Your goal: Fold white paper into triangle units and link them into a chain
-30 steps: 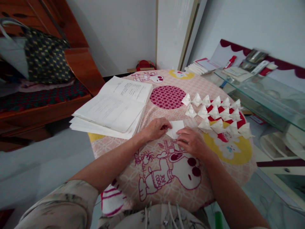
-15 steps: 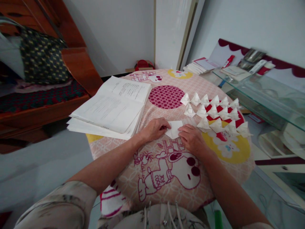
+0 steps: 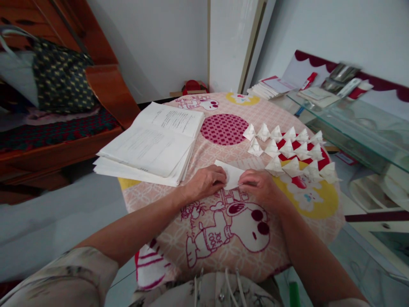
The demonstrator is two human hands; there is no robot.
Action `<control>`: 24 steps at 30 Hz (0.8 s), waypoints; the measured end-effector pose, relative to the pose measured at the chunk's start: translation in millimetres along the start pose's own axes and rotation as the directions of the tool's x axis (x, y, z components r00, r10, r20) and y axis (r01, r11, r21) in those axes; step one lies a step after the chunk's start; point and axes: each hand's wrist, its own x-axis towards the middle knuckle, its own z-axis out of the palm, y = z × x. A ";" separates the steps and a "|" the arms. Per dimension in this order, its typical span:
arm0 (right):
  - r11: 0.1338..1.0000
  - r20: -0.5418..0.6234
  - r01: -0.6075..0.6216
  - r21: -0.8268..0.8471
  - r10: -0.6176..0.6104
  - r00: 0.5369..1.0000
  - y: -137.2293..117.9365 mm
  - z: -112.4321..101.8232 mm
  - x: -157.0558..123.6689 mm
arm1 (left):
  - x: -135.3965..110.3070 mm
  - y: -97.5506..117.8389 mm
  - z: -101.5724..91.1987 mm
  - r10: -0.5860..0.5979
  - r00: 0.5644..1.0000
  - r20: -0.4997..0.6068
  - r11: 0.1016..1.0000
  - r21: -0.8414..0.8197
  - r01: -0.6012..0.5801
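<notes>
The left forearm [image 3: 143,219] slants in from the near left and the right forearm [image 3: 302,241] from the near right, the left hand [image 3: 207,181] and right hand [image 3: 260,186] (both bare, fingers curled inward) facing each other, near but not touching

beyond the sheet [image 3: 232,176], a free lane runs between paper stack [image 3: 150,143] and folded papers [image 3: 287,149].

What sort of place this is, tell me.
Probably a room in a home: there is a wooden bench with an armrest, a cartoon-print tablecloth, and a handbag on the bench.
</notes>
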 end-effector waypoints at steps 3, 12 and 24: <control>0.997 -0.005 -0.077 0.010 0.077 0.997 -1.7 -0.6 3.2 | -4.5 -3.2 -0.8 0.083 0.997 0.003 0.997 0.001 -0.083; 0.974 -0.112 -0.220 -0.050 0.214 0.970 0.5 16.5 17.2 | -11.1 -15.4 -6.9 0.295 0.954 0.041 0.955 -0.018 -0.295; 0.944 -0.171 -0.096 -0.316 0.043 0.984 2.2 32.8 21.3 | -9.6 -16.2 -12.7 0.330 0.940 0.084 0.943 -0.057 -0.327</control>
